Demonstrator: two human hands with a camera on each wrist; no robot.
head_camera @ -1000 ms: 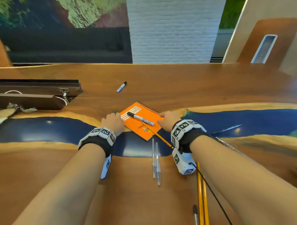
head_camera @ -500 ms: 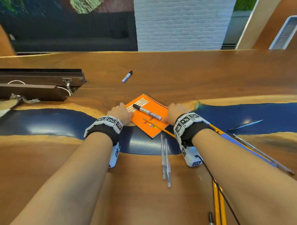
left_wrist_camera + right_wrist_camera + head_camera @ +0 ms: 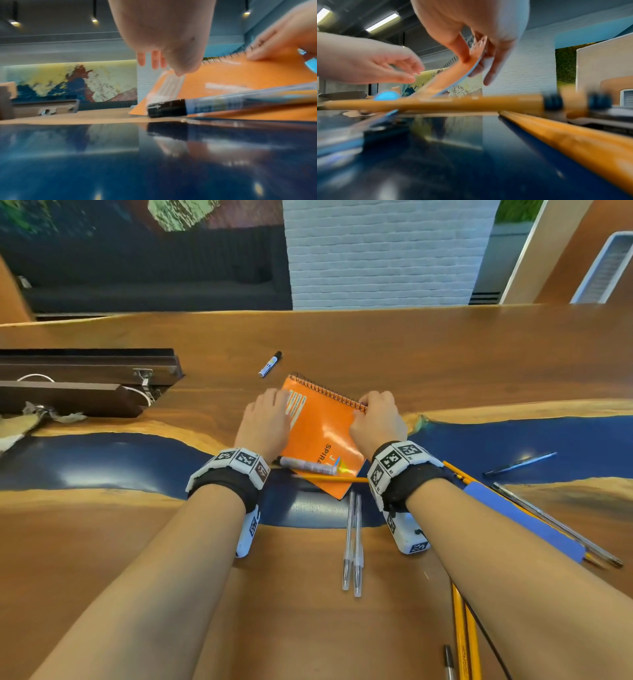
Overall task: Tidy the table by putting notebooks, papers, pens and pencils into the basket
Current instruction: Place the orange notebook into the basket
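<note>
Lifting the notebook (image 3: 322,433) off the table (image 3: 445,354): my right hand (image 3: 376,419) pinches its spiral corner, far edge raised; my left hand (image 3: 263,419) rests flat-fingered on the cover. A marker (image 3: 308,465) and pencil (image 3: 329,478) lie at its near end. Next: probably clear them, lift fully. No basket in view.

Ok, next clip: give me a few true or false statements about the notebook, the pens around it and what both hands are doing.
1. The right hand grips the orange notebook at its spiral edge. True.
2. The notebook lies flat on the table. False: its far edge is raised, the near corner stays down.
3. A marker with a black cap lies across the notebook's near end. True.
4. The left hand holds a pencil. False: its fingers are at the notebook's left edge.
5. The two clear pens lie on the notebook. False: they lie on the table, nearer the person.
</note>
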